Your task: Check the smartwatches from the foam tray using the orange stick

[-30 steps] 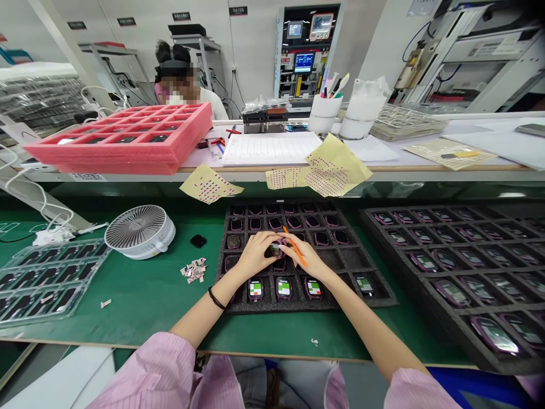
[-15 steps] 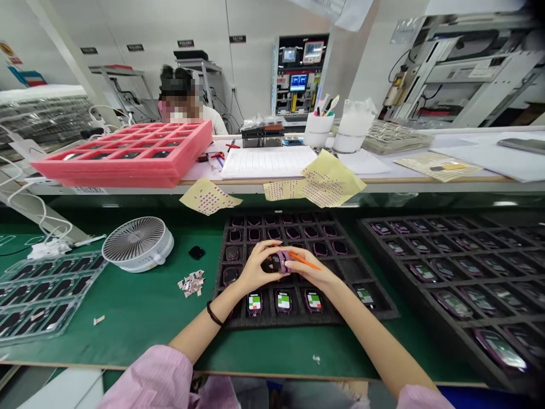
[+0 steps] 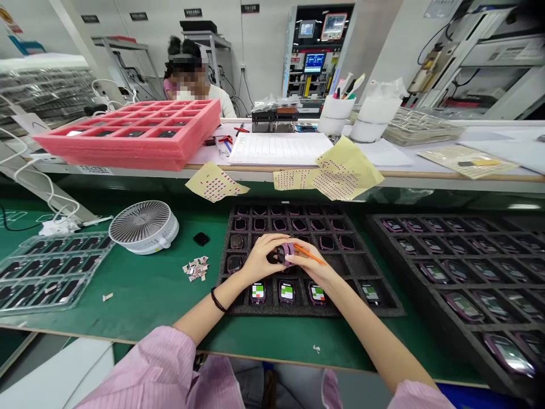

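Observation:
Both hands meet above a black foam tray, closed around a small purple smartwatch. My left hand grips the watch from the left, fingers curled over its top and thumb below. From the right, my right hand has its fingertips on the watch. A thin orange stick-like tool is also held in that hand, slanting down to the right; its tip is hidden. Beneath the hands, the tray's front row has watches with lit green-and-white screens, such as this one. Dark-screened watches fill compartments farther back.
On the right lies a second foam tray of watches. Leftward are a white fan, a black square part, a pile of small paper pieces and a clear plastic tray. A shelf holds pink foam trays; a person sits beyond.
The camera view has tilted and shifted slightly, so the scene sits higher at the bench. Both hands keep hold of the watch, with only a slight change in its angle.

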The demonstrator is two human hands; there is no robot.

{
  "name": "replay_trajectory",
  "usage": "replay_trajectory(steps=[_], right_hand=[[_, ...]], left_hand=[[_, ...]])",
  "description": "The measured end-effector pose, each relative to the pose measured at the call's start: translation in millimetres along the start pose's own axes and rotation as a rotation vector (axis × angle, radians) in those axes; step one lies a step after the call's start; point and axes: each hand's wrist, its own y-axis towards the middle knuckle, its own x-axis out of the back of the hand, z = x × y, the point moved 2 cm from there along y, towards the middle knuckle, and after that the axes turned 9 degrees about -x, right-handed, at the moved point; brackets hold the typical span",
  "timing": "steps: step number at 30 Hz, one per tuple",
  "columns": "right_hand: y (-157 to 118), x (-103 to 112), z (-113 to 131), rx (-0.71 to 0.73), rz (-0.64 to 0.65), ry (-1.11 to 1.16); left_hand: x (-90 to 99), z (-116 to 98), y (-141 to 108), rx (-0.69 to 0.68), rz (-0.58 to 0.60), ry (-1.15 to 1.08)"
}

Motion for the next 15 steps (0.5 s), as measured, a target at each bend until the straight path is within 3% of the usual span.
replay_trajectory(steps=[5, 9, 15], right_hand=[[0.2, -1.8, -1.8, 0.004, -0.031, -0.016], [3.7, 1.8, -3.7, 0.057, -0.114, -0.051], [-1.9, 10.3, -0.6, 0.385, -0.346, -0.103]], left_hand=[[-0.5, 0.6, -0.5, 0.015, 0.027, 0.004], [1.4, 2.8, 0.7, 0.063, -0.035, 0.048], [2.4, 14.2, -2.1, 0.246, -0.085, 0.036]])
